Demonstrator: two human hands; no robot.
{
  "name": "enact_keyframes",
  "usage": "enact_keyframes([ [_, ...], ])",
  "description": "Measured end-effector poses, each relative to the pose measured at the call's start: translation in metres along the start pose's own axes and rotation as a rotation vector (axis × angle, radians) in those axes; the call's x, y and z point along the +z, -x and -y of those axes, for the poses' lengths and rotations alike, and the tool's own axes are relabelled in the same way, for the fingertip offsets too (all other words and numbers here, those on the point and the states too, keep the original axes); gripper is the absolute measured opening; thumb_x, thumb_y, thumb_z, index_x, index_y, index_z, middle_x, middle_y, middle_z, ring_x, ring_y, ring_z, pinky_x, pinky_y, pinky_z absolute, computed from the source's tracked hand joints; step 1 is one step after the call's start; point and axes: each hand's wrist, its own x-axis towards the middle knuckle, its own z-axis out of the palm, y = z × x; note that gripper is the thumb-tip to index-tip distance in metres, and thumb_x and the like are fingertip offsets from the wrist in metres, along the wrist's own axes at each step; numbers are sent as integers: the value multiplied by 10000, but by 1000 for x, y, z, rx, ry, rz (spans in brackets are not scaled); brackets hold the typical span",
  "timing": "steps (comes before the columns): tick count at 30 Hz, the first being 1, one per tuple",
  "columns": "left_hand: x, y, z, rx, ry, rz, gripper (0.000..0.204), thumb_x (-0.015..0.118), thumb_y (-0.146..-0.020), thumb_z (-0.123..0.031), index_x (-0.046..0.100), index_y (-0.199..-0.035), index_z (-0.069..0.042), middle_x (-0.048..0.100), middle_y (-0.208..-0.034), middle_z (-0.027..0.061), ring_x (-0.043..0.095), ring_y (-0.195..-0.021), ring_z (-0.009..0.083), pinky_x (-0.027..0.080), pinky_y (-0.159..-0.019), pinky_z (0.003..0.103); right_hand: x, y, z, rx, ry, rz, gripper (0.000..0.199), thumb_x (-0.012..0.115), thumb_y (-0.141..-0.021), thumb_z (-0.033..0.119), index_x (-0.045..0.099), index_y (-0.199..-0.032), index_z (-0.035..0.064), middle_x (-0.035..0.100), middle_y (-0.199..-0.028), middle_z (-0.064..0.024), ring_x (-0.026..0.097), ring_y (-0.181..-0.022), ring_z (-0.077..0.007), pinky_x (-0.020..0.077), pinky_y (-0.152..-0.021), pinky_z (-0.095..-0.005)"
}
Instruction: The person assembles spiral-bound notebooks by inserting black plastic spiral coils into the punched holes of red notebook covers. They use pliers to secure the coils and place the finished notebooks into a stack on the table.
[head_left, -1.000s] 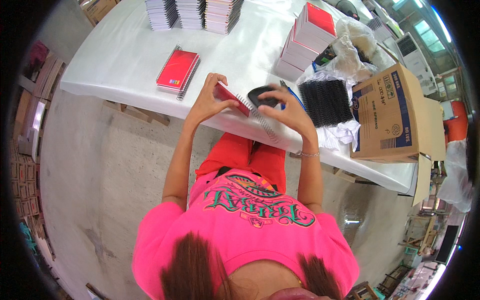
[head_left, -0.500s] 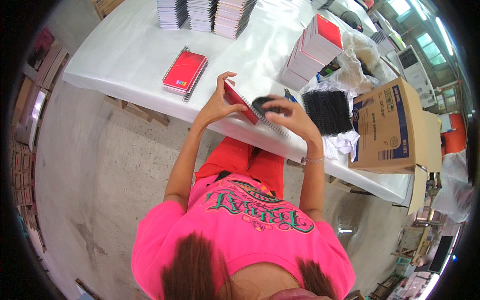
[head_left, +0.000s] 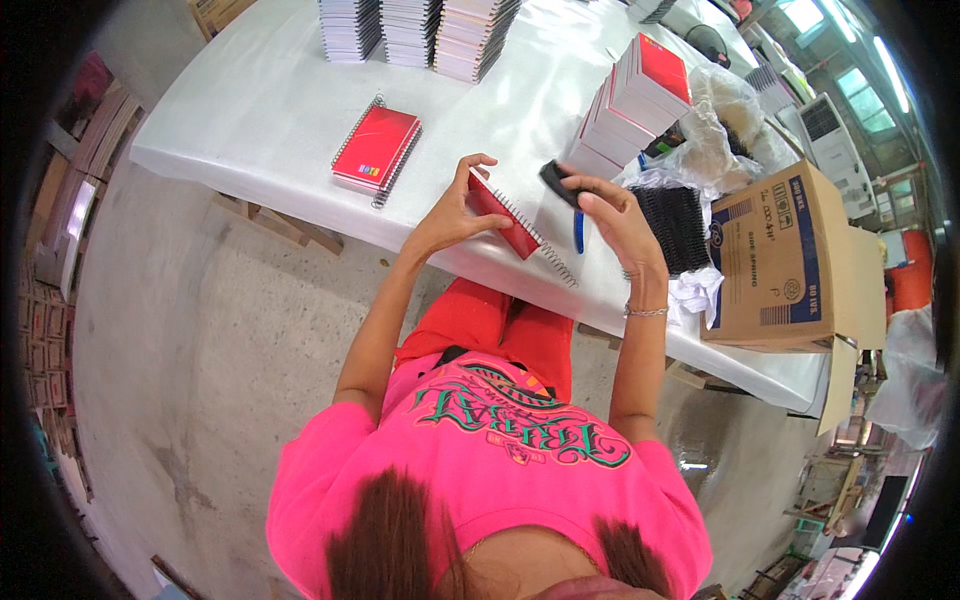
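Observation:
My left hand (head_left: 447, 215) is closed on a small red notebook (head_left: 515, 235), tilted on edge near the table's front, with the thumb on its cover. A metal spiral wire (head_left: 555, 262) runs along the notebook's edge, and its tail sticks out past the near end. Between the fingers and thumb of my right hand (head_left: 615, 212) is a black rounded oblong piece (head_left: 563, 185), raised just right of the spiral and apart from it. Its exact kind I cannot make out. Below that hand lies a blue-handled tool (head_left: 579, 232), partly hidden.
Another red spiral notebook (head_left: 378, 145) lies to the left. Stacked notebooks (head_left: 410, 30) stand at the back. Red-topped book blocks (head_left: 635, 95) rise at the right, beside black wire coils (head_left: 675, 230) and a cardboard box (head_left: 775, 255). The white table (head_left: 250, 110) has its edge near me.
My right hand has drawn the black piece away from the spiral, up and to the right. The notebook in my left hand has shifted slightly right and now shows more of its cover.

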Motion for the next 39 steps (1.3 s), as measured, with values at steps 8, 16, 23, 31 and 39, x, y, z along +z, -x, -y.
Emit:
enact_keyframes([
  [8, 5, -2, -1, -4, 74, 32, 934, 921, -661, -250, 341, -1386, -143, 457, -1122, 106, 529, -1030, 201, 444, -939, 342, -17, -19, -10, 88, 473, -159, 394, 752, -835, 330, 735, -1040, -6, 662, -1193, -180, 609, -1061, -197, 464, -915, -327],
  [16, 7, -4, -4, 5, 56, 37, 930, 909, -675, -289, 339, -1394, -141, 458, -1143, 122, 525, -1042, 219, 438, -953, 347, -6, -27, -30, -28, 766, -148, 437, 782, -783, 346, 742, -1046, -1, 649, -1152, -240, 615, -1100, -333, 466, -948, -370],
  [23, 6, -6, 0, 19, 75, 56, 930, 909, -672, -288, 345, -1397, -142, 467, -1142, 117, 517, -1055, 216, 431, -965, 346, 10, -33, -28, -92, 883, 96, 496, 762, -775, 411, 740, -1054, 2, 689, -1037, -235, 657, -1004, -326, 487, -885, -390],
  [31, 2, -4, 0, -18, 124, 69, 938, 912, -672, -247, 346, -1413, -150, 395, -1105, 48, 470, -1033, 170, 381, -961, 314, 20, -32, -16, -43, 453, 132, 478, 736, -804, 395, 732, -1059, -9, 697, -1008, -174, 649, -932, -241, 507, -850, -335],
  [39, 5, -4, 0, 1, 113, 63, 906, 897, -695, -211, 347, -1410, -134, 406, -1071, 28, 477, -1032, 150, 389, -963, 315, 8, -37, -37, 90, -275, -33, 395, 740, -846, 352, 729, -1065, 24, 669, -1013, -64, 608, -946, -146, 474, -879, -274],
])
